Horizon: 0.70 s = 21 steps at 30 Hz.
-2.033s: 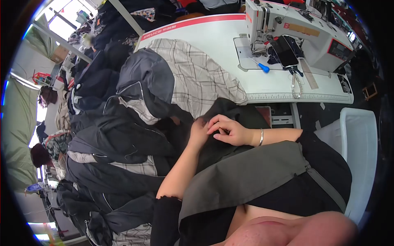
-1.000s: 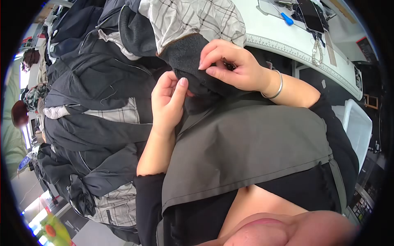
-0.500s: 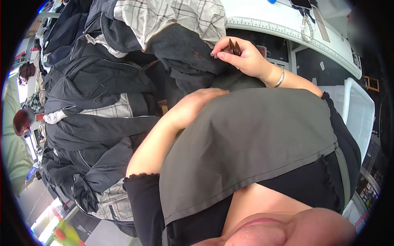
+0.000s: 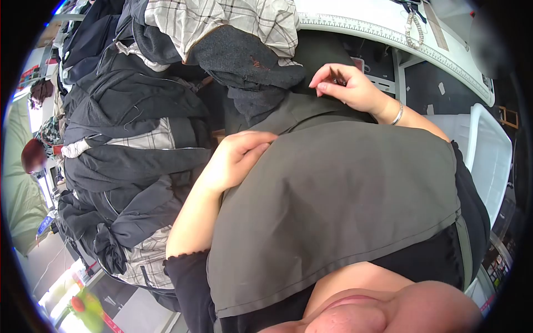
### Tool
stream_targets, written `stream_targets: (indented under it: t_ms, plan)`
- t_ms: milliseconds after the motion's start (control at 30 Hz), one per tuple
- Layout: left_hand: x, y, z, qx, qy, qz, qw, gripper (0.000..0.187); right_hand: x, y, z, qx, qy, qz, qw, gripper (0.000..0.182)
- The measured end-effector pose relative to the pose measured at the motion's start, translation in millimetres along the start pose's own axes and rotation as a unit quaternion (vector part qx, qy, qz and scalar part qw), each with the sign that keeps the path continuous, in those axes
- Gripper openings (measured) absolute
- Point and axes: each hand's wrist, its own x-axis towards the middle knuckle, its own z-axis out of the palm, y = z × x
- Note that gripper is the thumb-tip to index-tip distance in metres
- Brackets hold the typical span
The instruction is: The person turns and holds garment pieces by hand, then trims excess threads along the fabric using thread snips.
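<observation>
My left hand (image 4: 236, 158) rests at the upper left edge of the grey-green apron (image 4: 338, 183), its thumb and fingers pinched together on the cloth. My right hand (image 4: 350, 89) is raised beyond the apron, fingers curled round small dark thread snips (image 4: 336, 75), whose pointed blades show partly between them. Ahead of my left hand hangs a dark grey knit garment (image 4: 239, 58) with a reddish-brown patch on it. White plaid fabric (image 4: 222, 19) lies over its upper part. My right hand is apart from this garment.
Dark jackets with plaid lining (image 4: 127, 133) are heaped on the left. A white table edge with a ruler scale (image 4: 355, 30) runs across the upper right, a chain (image 4: 413, 30) lying there. A white plastic bin (image 4: 491, 161) stands at the right.
My left hand has drawn back and left, its fingers now pinching the apron's edge. My right hand has shifted right and slightly down, the snips turned inward. The garment's knit part shows more fully.
</observation>
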Motion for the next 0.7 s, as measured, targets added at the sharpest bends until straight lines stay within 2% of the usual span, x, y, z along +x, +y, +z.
stream_targets:
  t_ms: [67,100,167,200,267,300,367,400,433,500,600,667,700]
  plan:
    - [17.7,-3.3,7.0,0.053,-0.021,0.074,0.996,0.028,-0.9,3.6,3.4,-0.009,-0.048,0.032,0.998,0.013]
    - [26.0,-7.7,11.0,0.055,-0.019,0.075,0.996,0.028,-1.4,4.0,5.8,-0.021,-0.057,0.034,0.998,0.013]
    - [38.1,-11.7,17.8,0.001,-0.083,-0.003,0.997,0.032,-2.6,0.7,7.9,-0.046,-0.073,0.042,0.995,0.013]
    - [41.1,-6.4,19.7,0.005,-0.084,-0.001,0.996,0.032,-3.2,0.0,6.7,-0.046,-0.071,0.039,0.996,0.013]
    - [46.2,5.8,21.5,-0.029,-0.118,-0.120,0.985,0.031,-6.8,0.6,4.3,-0.044,-0.070,0.049,0.995,0.013]
    - [48.0,7.3,21.5,-0.027,-0.121,-0.118,0.985,0.031,-8.5,1.2,1.8,-0.044,-0.065,0.047,0.996,0.013]
    - [52.0,10.4,20.6,0.093,-0.062,-0.085,0.990,0.023,-11.0,1.3,-3.6,-0.066,-0.054,0.034,0.996,0.014]
    - [57.1,15.6,14.6,0.226,0.005,0.019,0.974,0.018,-11.4,-3.5,-5.4,-0.068,-0.051,0.031,0.996,0.014]
    - [63.2,23.9,5.9,0.350,0.074,0.123,0.926,0.015,-11.5,-11.8,-7.6,-0.080,-0.047,0.035,0.995,0.013]
    - [70.5,34.9,-3.7,0.437,0.101,0.206,0.870,0.015,-9.5,-25.1,-13.0,-0.108,-0.034,0.008,0.993,0.013]
    - [70.5,34.9,-10.0,0.486,0.088,0.257,0.831,0.014,-3.1,-45.6,-22.9,-0.109,-0.001,-0.056,0.992,0.013]
    - [64.3,34.6,-11.6,0.410,0.069,0.180,0.891,0.019,-1.9,-53.6,-27.5,-0.094,0.013,-0.068,0.993,0.013]
    - [63.1,32.3,-12.6,0.413,0.070,0.186,0.889,0.019,-1.4,-53.9,-28.4,-0.090,0.021,-0.072,0.993,0.014]
